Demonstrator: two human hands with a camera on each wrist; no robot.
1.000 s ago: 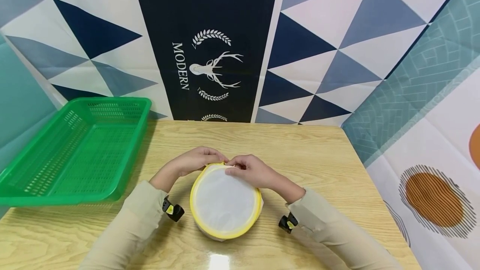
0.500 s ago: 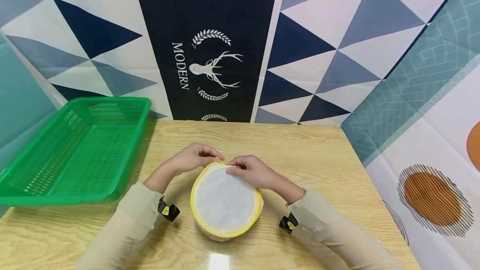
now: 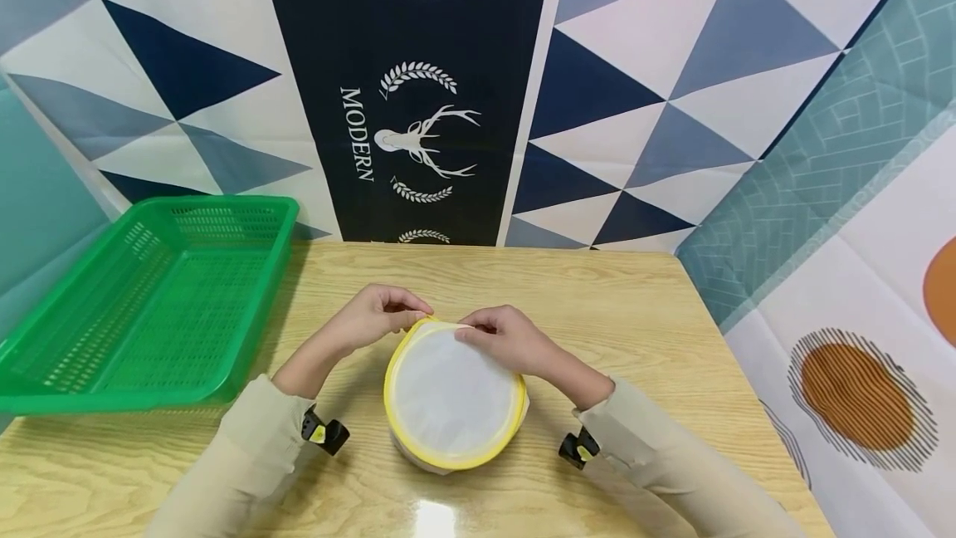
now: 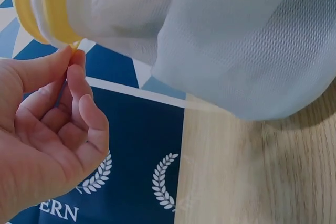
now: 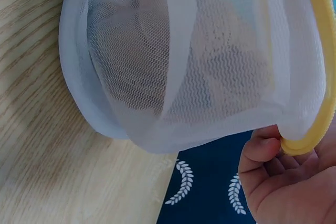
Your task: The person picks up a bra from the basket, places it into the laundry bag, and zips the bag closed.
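A round mesh laundry bag (image 3: 456, 393) with a white top and a yellow zip round its rim stands on the table between both hands. At the far left of the rim, my left hand (image 3: 373, 320) pinches a small yellow zip pull (image 4: 76, 45) between thumb and forefinger; its other fingers are loosely curled. My right hand (image 3: 511, 340) grips the bag's far right edge, thumb on the white top. Seen from the right wrist, its fingers curl at the yellow zip edge (image 5: 302, 145). The bag's see-through mesh side (image 5: 157, 51) hangs below the rim.
A green plastic basket (image 3: 280, 289) with perforated sides stands at the left of the wooden table (image 3: 582, 289). Behind the table hangs a patterned cloth (image 3: 441, 23) in blue, white and black. Another printed cloth (image 3: 754, 355) is on the right.
My left hand has drawn left along the rim with the zip pull. The right hand keeps its hold, and the bag has shifted slightly right.
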